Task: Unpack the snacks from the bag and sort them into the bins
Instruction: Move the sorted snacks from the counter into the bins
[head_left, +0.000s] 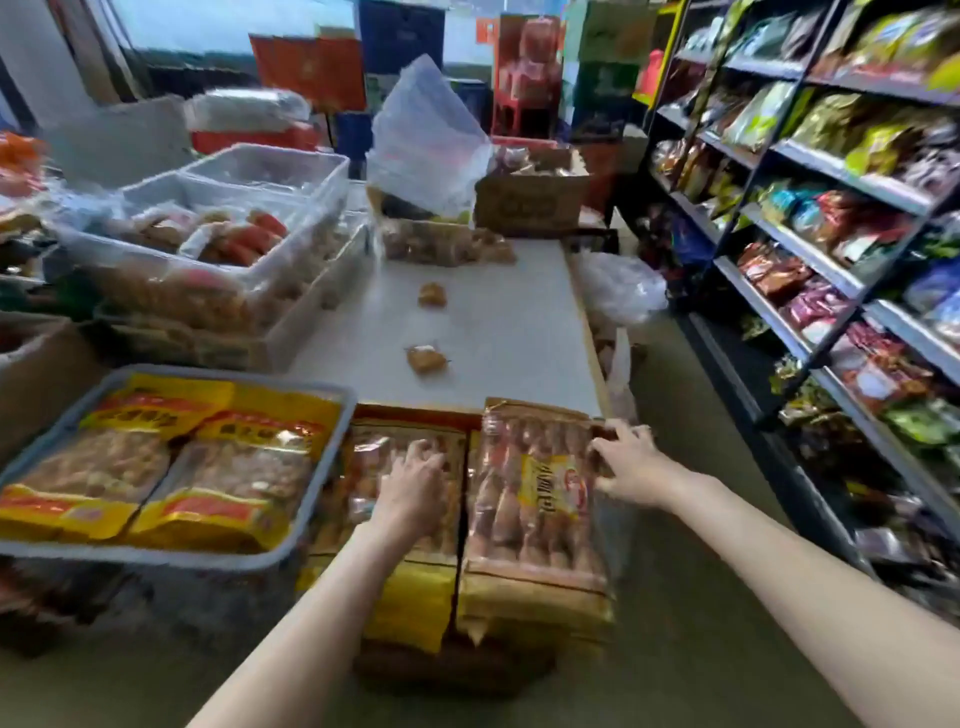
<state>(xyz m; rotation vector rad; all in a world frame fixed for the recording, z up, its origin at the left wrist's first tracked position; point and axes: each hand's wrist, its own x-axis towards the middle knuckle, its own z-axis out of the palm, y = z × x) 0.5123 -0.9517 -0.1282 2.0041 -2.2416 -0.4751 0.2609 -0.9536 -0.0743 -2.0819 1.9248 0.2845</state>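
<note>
Two large gold-edged snack packs lie side by side in front of me. My left hand (413, 486) rests flat on the left pack (363, 467), fingers spread. My right hand (626, 460) grips the upper right edge of the right pack (530, 499), fingers curled over its rim. A grey bin (311, 525) at the left holds several yellow-and-red snack packs (171, 467). Clear plastic bins (291, 244) with sausages and brown snacks stand further back left. A clear plastic bag (426, 135) stands upright at the far end of the white table (493, 322).
Two small wrapped snacks (427, 358) lie loose on the table, with a heap of them (441, 244) by the bag. A cardboard box (530, 202) sits at the far right end. Shelves (810, 260) of packaged snacks line the right side, across a narrow aisle.
</note>
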